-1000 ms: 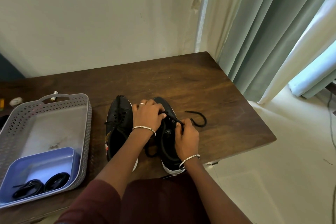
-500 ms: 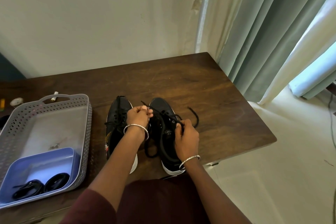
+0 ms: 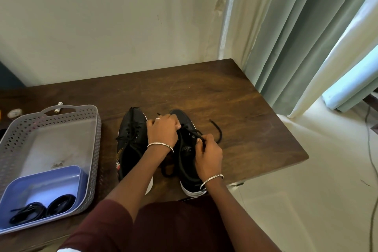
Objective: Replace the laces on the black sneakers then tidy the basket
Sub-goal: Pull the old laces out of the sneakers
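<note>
Two black sneakers stand side by side on the wooden table [image 3: 235, 108], toes away from me. The left sneaker [image 3: 131, 141] is laced. My left hand [image 3: 163, 130] lies curled over the front of the right sneaker [image 3: 187, 161], pinching its black lace [image 3: 217, 131] near the eyelets. My right hand [image 3: 208, 152] pinches the same lace at the shoe's right side; a loose end curls out on the table to the right. Two coiled black laces [image 3: 43, 207] lie in a blue tray [image 3: 47, 182] inside the grey perforated basket [image 3: 96, 129] at the left.
A small white cylinder [image 3: 57, 107] and a round object [image 3: 14, 113] lie behind the basket. The table's right edge drops to a pale floor where a cable [image 3: 371, 149] runs. Green curtains [image 3: 306, 37] hang at the right, a wall stands behind.
My left hand went back toward me with the lace, then forward again over the right sneaker's toe. The loose lace end on the right shifted. My right hand stayed nearly still.
</note>
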A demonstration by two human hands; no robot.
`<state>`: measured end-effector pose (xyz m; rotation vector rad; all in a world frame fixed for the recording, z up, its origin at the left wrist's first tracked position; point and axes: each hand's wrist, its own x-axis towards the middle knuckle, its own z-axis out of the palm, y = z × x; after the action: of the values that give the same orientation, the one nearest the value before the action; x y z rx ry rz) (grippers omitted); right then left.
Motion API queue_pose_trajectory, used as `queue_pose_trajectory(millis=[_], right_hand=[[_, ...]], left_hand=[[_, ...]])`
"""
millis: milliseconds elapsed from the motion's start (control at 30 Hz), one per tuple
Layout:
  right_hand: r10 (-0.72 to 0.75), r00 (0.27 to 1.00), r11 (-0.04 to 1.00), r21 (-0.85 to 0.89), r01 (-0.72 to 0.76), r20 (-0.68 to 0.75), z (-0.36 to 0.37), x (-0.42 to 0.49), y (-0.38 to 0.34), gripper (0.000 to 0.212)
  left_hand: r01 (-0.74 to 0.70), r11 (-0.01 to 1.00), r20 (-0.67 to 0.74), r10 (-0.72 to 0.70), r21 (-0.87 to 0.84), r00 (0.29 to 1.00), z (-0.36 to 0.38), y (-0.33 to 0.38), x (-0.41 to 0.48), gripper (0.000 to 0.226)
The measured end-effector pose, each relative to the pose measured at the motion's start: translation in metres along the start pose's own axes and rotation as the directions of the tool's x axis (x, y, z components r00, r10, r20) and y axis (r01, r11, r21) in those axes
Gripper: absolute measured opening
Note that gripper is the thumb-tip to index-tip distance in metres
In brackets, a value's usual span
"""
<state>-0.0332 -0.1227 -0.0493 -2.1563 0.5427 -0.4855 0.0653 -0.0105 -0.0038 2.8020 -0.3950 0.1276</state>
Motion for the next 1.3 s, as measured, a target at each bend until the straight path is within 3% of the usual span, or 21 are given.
queue_pose_trajectory(millis=[67,133,200,233,300,367,433,633,700,767,800,867,933,967,1033,1067,1100,1167,1200,1233,1300], right_hand=[[0.003,1.0,1.0,0.0,-0.003,0.0,0.0,0.0,0.001,0.011],[0.0,1.0,1.0,-0.006,0.0,-0.003,0.0,0.0,0.001,0.011],[-0.002,1.0,1.0,-0.005,0.002,-0.006,0.001,0.001,0.002,0.011],[-0.001,1.0,1.0,-0.004,0.001,-0.004,0.001,0.0,0.002,0.011],[0.003,1.0,1.0,-0.009,-0.003,-0.001,0.001,0.001,0.002,0.012],[0.003,1.0,1.0,-0.013,-0.003,0.0,0.001,0.001,0.001,0.011],[-0.001,1.0,1.0,-0.01,0.001,0.001,0.0,0.0,0.0,0.011],[0.009,1.0,1.0,-0.02,-0.009,0.022,0.001,0.001,0.0,0.011],[0.011,1.0,1.0,-0.023,-0.011,0.02,0.0,0.001,0.0,0.01],[0.013,1.0,1.0,-0.018,-0.012,0.012,0.0,0.0,0.0,0.01],[0.012,1.0,1.0,-0.01,-0.012,0.008,0.0,0.001,0.001,0.01],[0.014,1.0,1.0,0.006,-0.014,0.008,0.001,0.001,0.001,0.01],[0.018,1.0,1.0,0.005,-0.018,0.014,0.0,0.0,0.0,0.01],[0.018,1.0,1.0,0.006,-0.018,0.015,0.0,0.0,0.0,0.009],[0.013,1.0,1.0,0.007,-0.013,0.015,-0.001,0.0,0.0,0.011],[0.011,1.0,1.0,0.005,-0.011,0.016,-0.001,0.0,-0.001,0.012],[0.011,1.0,1.0,0.001,-0.011,0.017,-0.001,0.0,-0.001,0.012],[0.018,1.0,1.0,-0.001,-0.018,0.02,0.0,0.001,-0.001,0.012],[0.019,1.0,1.0,0.002,-0.019,0.02,0.0,0.001,-0.001,0.012],[0.018,1.0,1.0,0.004,-0.018,0.019,0.001,0.0,0.0,0.012],[0.013,1.0,1.0,0.006,-0.013,0.016,0.0,0.0,0.0,0.011]], left_hand=[[0.203,0.923,0.04,-0.201,-0.327,0.979,0.003,-0.008,-0.001,0.013],[0.399,0.577,0.205,-0.373,-0.713,0.905,0.004,-0.015,-0.004,0.019],[0.467,0.328,0.299,-0.45,-0.821,0.841,0.005,-0.02,-0.01,0.024],[0.47,0.352,0.287,-0.461,-0.809,0.84,0.006,-0.022,-0.013,0.023],[0.404,0.593,0.157,-0.423,-0.697,0.892,0.01,-0.023,-0.017,0.012],[0.223,0.846,-0.024,-0.267,-0.485,0.963,0.013,-0.02,-0.018,0.017],[0.062,0.96,-0.106,-0.094,-0.274,0.99,0.007,-0.012,-0.018,0.024],[-0.116,0.985,-0.015,0.119,0.126,0.993,0.002,-0.004,-0.006,0.015],[-0.097,0.991,-0.055,0.102,0.096,0.993,0.003,-0.003,-0.005,0.014],[0.015,0.986,-0.071,-0.027,-0.164,0.997,0.007,-0.004,-0.007,0.014],[0.108,0.914,-0.039,-0.134,-0.39,0.99,0.01,-0.005,-0.008,0.017],[0.348,0.462,0.159,-0.398,-0.816,0.903,0.007,-0.004,-0.009,0.024],[0.464,-0.141,0.474,-0.455,-0.875,0.754,-0.006,-0.003,-0.01,0.026],[0.456,-0.331,0.563,-0.425,-0.826,0.709,-0.011,-0.005,-0.01,0.025],[0.45,-0.446,0.621,-0.394,-0.774,0.677,-0.013,-0.011,-0.011,0.023],[0.471,-0.372,0.598,-0.423,-0.8,0.681,-0.013,-0.012,-0.011,0.022],[0.505,-0.189,0.527,-0.486,-0.842,0.697,-0.01,-0.012,-0.012,0.02],[0.466,0.415,0.203,-0.537,-0.782,0.819,-0.001,-0.016,-0.015,0.021],[0.343,0.672,0.022,-0.437,-0.657,0.899,0.0,-0.016,-0.017,0.022],[0.192,0.835,-0.102,-0.282,-0.516,0.954,0.0,-0.016,-0.017,0.023],[0.009,0.967,-0.124,-0.042,-0.256,0.991,0.0,-0.012,-0.014,0.022]])
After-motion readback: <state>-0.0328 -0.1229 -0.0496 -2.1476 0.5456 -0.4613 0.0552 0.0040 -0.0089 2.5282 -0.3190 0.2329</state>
